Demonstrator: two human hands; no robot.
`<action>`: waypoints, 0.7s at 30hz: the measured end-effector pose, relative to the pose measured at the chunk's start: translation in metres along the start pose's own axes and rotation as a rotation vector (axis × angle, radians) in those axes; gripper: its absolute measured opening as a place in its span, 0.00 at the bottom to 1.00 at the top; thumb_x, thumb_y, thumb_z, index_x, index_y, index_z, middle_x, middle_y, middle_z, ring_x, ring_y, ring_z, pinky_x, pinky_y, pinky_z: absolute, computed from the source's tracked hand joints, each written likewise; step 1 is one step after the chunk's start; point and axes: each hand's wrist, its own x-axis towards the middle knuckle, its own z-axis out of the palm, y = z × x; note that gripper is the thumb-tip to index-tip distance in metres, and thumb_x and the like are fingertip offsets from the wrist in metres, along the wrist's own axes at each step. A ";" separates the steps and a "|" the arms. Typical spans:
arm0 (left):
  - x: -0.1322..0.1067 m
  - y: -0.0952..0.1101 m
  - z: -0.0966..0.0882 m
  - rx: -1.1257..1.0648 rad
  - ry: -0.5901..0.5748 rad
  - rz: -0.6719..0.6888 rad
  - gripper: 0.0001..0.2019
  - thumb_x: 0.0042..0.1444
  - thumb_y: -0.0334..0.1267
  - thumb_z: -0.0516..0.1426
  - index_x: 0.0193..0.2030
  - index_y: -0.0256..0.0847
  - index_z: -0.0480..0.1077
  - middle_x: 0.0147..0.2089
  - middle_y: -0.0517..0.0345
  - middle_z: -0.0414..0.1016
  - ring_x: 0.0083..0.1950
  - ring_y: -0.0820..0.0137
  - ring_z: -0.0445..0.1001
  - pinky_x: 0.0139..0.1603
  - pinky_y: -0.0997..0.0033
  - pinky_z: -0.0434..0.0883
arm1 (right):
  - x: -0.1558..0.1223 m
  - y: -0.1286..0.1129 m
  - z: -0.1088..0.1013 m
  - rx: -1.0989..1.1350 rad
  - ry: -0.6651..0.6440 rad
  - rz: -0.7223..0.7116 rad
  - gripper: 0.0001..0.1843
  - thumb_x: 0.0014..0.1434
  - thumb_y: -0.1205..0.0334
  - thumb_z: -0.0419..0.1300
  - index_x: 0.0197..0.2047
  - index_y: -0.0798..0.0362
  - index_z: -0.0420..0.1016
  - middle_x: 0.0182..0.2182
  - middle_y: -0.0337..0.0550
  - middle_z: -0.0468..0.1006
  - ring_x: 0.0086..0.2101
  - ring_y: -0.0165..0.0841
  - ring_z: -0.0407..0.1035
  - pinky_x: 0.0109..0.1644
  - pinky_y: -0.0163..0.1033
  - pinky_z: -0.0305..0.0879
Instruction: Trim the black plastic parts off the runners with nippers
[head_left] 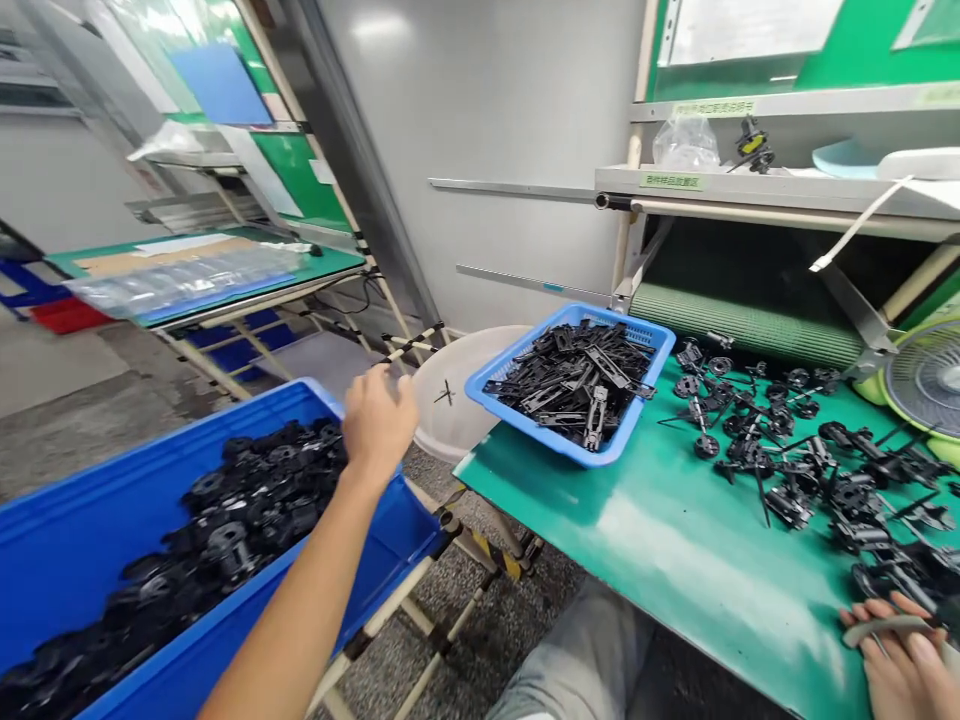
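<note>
My left hand (380,420) hangs over the right rim of a blue bin (300,400) heaped with black plastic parts (232,530). Its thumb stands apart from the curled fingers, and nothing shows in it. Just beyond it, a thin black cross-shaped piece (445,393) shows against a white round tub (457,430); whether it lies there or is in the air I cannot tell. At the bottom right, the fingers of my right hand (904,655) are wrapped around a grey curved handle (889,628), partly cut off by the frame edge.
A blue basket (600,455) of long black parts sits at the corner of the green table (660,520). Several black assemblies (780,440) lie scattered there. A green fan (930,380) stands at the right, below a shelf (750,185). Another workbench (330,265) is at the left.
</note>
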 end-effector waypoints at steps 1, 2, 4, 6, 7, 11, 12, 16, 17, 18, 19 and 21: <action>-0.020 0.006 -0.002 -0.056 0.077 0.075 0.15 0.60 0.38 0.49 0.49 0.33 0.67 0.50 0.36 0.74 0.55 0.52 0.71 0.57 0.52 0.66 | -0.009 -0.008 0.010 -0.021 0.063 0.007 0.18 0.51 0.50 0.66 0.46 0.44 0.78 0.45 0.48 0.75 0.46 0.49 0.70 0.53 0.62 0.67; -0.047 0.014 -0.003 -0.141 0.131 0.177 0.13 0.60 0.37 0.49 0.46 0.35 0.69 0.47 0.39 0.75 0.53 0.55 0.72 0.57 0.54 0.67 | -0.017 -0.017 0.020 -0.023 0.076 -0.002 0.18 0.52 0.49 0.65 0.46 0.45 0.78 0.44 0.47 0.75 0.46 0.46 0.70 0.55 0.60 0.66; -0.110 0.038 0.000 -0.363 0.056 0.411 0.07 0.59 0.34 0.51 0.41 0.40 0.70 0.39 0.46 0.78 0.44 0.60 0.76 0.51 0.60 0.70 | -0.029 -0.031 0.037 0.007 0.036 -0.010 0.19 0.52 0.48 0.65 0.47 0.45 0.76 0.41 0.44 0.74 0.43 0.41 0.70 0.52 0.53 0.69; -0.168 0.071 0.010 -0.568 -0.278 0.628 0.07 0.59 0.33 0.53 0.41 0.44 0.71 0.36 0.52 0.79 0.39 0.63 0.78 0.45 0.66 0.72 | -0.033 -0.039 0.046 0.038 0.003 0.003 0.21 0.52 0.48 0.66 0.48 0.46 0.75 0.40 0.42 0.74 0.41 0.38 0.70 0.48 0.46 0.71; -0.189 0.091 0.018 -0.627 -0.463 0.678 0.08 0.59 0.34 0.53 0.43 0.44 0.72 0.36 0.53 0.79 0.36 0.65 0.78 0.42 0.67 0.73 | -0.034 -0.042 0.049 0.055 -0.003 0.003 0.22 0.51 0.49 0.67 0.48 0.47 0.75 0.40 0.42 0.74 0.41 0.37 0.70 0.46 0.44 0.71; -0.211 0.181 0.064 -0.589 -0.872 0.531 0.18 0.62 0.41 0.50 0.58 0.40 0.64 0.41 0.49 0.78 0.32 0.65 0.77 0.38 0.66 0.72 | -0.031 -0.042 0.051 0.078 -0.053 -0.043 0.21 0.54 0.49 0.65 0.48 0.48 0.73 0.39 0.42 0.73 0.41 0.36 0.70 0.46 0.42 0.70; -0.204 0.203 0.077 -0.546 -0.890 0.478 0.21 0.62 0.43 0.50 0.60 0.38 0.61 0.42 0.48 0.78 0.33 0.64 0.77 0.40 0.64 0.71 | -0.030 -0.042 0.051 0.077 -0.070 -0.058 0.20 0.54 0.49 0.64 0.48 0.48 0.73 0.38 0.42 0.73 0.40 0.37 0.70 0.46 0.43 0.70; -0.170 0.266 0.119 -0.437 -0.890 0.312 0.27 0.59 0.50 0.53 0.59 0.34 0.59 0.40 0.43 0.78 0.43 0.54 0.76 0.43 0.61 0.68 | -0.029 -0.041 0.050 0.094 -0.114 -0.080 0.18 0.56 0.49 0.63 0.47 0.47 0.72 0.39 0.42 0.72 0.40 0.37 0.69 0.45 0.44 0.69; -0.165 0.275 0.127 -0.430 -0.891 0.283 0.24 0.58 0.50 0.54 0.55 0.34 0.63 0.39 0.41 0.77 0.44 0.52 0.76 0.43 0.61 0.68 | -0.029 -0.041 0.050 0.100 -0.121 -0.080 0.18 0.56 0.49 0.63 0.47 0.47 0.72 0.39 0.42 0.72 0.40 0.37 0.68 0.45 0.44 0.69; -0.161 0.281 0.134 -0.429 -0.895 0.263 0.20 0.57 0.48 0.55 0.48 0.35 0.67 0.38 0.41 0.77 0.44 0.52 0.76 0.42 0.61 0.68 | -0.028 -0.041 0.050 0.106 -0.126 -0.081 0.18 0.57 0.49 0.63 0.47 0.47 0.72 0.39 0.42 0.71 0.40 0.37 0.68 0.46 0.44 0.69; -0.160 0.284 0.139 -0.434 -0.902 0.251 0.14 0.56 0.46 0.56 0.41 0.36 0.68 0.36 0.42 0.77 0.43 0.52 0.75 0.41 0.62 0.67 | -0.028 -0.041 0.050 0.110 -0.133 -0.083 0.18 0.57 0.49 0.63 0.48 0.47 0.72 0.39 0.43 0.71 0.39 0.37 0.68 0.46 0.44 0.69; -0.158 0.284 0.144 -0.468 -0.911 0.233 0.09 0.56 0.43 0.55 0.31 0.40 0.67 0.32 0.47 0.76 0.41 0.56 0.75 0.40 0.64 0.68 | -0.028 -0.040 0.049 0.113 -0.142 -0.088 0.18 0.57 0.49 0.62 0.48 0.48 0.72 0.39 0.43 0.71 0.39 0.37 0.67 0.46 0.45 0.68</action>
